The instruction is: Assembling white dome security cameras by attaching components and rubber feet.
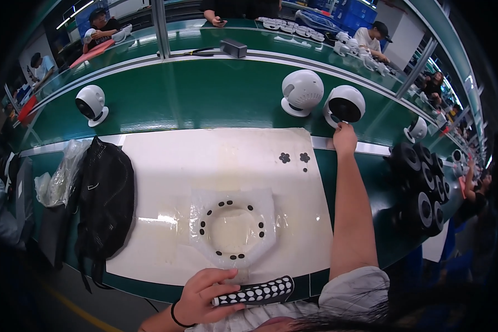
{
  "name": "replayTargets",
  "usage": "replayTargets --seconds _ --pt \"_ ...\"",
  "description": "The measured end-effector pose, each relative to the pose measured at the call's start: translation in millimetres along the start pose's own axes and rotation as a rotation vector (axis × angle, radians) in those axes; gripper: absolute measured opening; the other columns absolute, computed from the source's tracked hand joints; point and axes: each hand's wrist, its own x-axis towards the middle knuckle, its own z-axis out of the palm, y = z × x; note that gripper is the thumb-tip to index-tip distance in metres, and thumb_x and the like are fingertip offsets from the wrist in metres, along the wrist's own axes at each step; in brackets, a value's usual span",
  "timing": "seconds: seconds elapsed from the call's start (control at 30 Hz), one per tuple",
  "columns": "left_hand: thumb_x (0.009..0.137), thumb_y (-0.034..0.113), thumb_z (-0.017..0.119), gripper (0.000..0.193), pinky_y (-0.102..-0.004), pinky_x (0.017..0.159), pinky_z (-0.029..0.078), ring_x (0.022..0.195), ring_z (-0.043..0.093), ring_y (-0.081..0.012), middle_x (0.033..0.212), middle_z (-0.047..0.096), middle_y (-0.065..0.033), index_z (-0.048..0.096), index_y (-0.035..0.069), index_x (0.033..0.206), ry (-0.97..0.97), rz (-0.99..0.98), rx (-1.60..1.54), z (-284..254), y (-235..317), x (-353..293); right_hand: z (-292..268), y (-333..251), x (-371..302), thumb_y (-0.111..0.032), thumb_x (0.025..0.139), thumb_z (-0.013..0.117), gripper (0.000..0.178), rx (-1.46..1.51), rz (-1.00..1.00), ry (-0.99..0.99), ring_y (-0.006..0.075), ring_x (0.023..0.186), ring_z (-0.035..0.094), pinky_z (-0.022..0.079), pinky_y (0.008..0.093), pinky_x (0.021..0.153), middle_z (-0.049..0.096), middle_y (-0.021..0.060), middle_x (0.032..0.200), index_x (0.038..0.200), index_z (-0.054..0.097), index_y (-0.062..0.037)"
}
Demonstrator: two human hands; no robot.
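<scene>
My right hand (pixel 345 138) reaches forward to the right and has its fingers closed at the base of a white ball-shaped device with a black front (pixel 346 104). Close to my body, my left hand (pixel 207 296) holds a curled black sheet covered with white round dots (pixel 254 292). Ahead of that hand a white foam ring (pixel 266 207) lies on a pale mat (pixel 160 166), with several small black oval pads (pixel 250 208) around its opening. Two black flower-shaped pieces (pixel 284 158) and a small black dot (pixel 305 170) rest near the mat's far right corner.
More white ball-shaped devices (pixel 302 91) stand along the green conveyor (pixel 205 94). A black bag (pixel 105 199) and clear plastic wrap (pixel 63 177) lie left. Black round parts (pixel 424 209) are stacked right. A metal post (pixel 160 30) rises ahead; other people work beyond.
</scene>
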Motion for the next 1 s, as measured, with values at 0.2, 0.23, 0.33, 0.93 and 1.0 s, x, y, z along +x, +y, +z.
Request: replayTargets --seconds 0.2,0.23,0.33,0.93,1.0 --pt "0.057 0.014 0.076 0.042 -0.0312 0.068 0.046 0.080 0.057 -0.0247 0.097 0.058 -0.0135 0.058 0.003 0.093 -0.033 -0.030 -0.007 -2.5 0.6 -2.3 -1.6 -87.7 -20.4 -0.028 0.082 0.047 0.031 0.291 -0.438 -0.427 0.0292 0.097 0.051 0.040 0.0338 0.085 0.055 0.0146 0.104 0.100 0.057 -0.0052" --pt "0.057 0.014 0.075 0.043 -0.0318 0.069 0.046 0.079 0.058 -0.0248 0.095 0.059 -0.0129 0.057 0.003 0.095 -0.034 -0.063 -0.048 -1.5 1.6 -2.0 3.0 -99.9 -21.9 -0.032 0.083 0.046 0.037 0.285 -0.427 -0.401 0.0290 0.102 0.048 0.037 0.0341 0.088 0.052 0.0147 0.109 0.106 0.053 -0.0044" --pt "0.058 0.014 0.075 0.045 -0.0320 0.068 0.045 0.077 0.059 -0.0243 0.092 0.061 -0.0115 0.056 0.003 0.098 -0.107 -0.070 -0.018 -2.2 3.9 4.8 28.4 -117.2 -14.4 -0.041 0.084 0.043 0.054 0.188 -0.390 -0.361 0.0299 0.115 0.038 0.028 0.0363 0.097 0.044 0.0159 0.122 0.120 0.041 -0.0019" --pt "0.064 0.016 0.073 0.033 -0.0291 0.067 0.046 0.075 0.059 -0.0233 0.084 0.062 -0.0085 0.058 0.005 0.091 0.027 -0.297 -0.216 1.0 1.0 -9.1 -110.9 -143.6 -58.0 -0.026 0.078 0.063 0.027 0.951 -0.074 -0.038 0.0089 0.061 0.052 0.039 0.0217 0.056 0.059 0.0059 0.073 0.085 0.058 -0.0001" --pt "0.065 0.016 0.072 0.031 -0.0286 0.066 0.045 0.073 0.059 -0.0231 0.082 0.062 -0.0089 0.058 0.005 0.090 0.011 -0.281 -0.192 -1.9 -3.0 -8.5 -128.4 -152.3 -82.1 -0.023 0.079 0.062 0.026 1.236 -0.115 -0.175 0.0034 0.058 0.047 0.036 0.0161 0.053 0.057 0.0022 0.071 0.087 0.055 0.0009"
